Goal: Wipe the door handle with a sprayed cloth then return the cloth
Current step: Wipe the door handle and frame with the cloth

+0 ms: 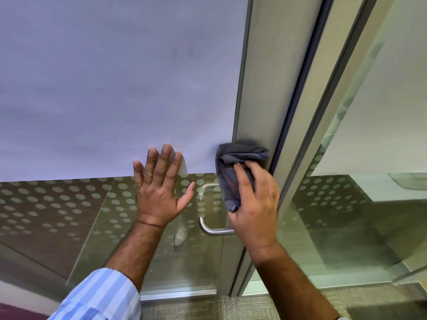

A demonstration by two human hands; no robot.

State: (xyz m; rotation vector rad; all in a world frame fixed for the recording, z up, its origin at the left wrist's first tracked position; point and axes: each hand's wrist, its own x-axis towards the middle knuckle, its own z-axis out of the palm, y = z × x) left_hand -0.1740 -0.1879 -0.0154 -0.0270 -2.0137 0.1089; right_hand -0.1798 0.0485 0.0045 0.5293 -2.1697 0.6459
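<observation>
A steel lever door handle (212, 230) sticks out from the metal stile of a glass door (254, 88). My right hand (255, 204) is shut on a bunched grey cloth (233, 167) and presses it against the stile just above the handle, hiding the handle's root. My left hand (160, 192) lies flat on the glass to the left of the handle, fingers spread, holding nothing. A second handle (208, 186) shows through the glass on the far side.
The upper glass is frosted white (115, 77); below it runs a band of dots (57, 199). A dark door gap and a fixed glass panel (358, 181) lie to the right. Carpet floor (208, 308) is below.
</observation>
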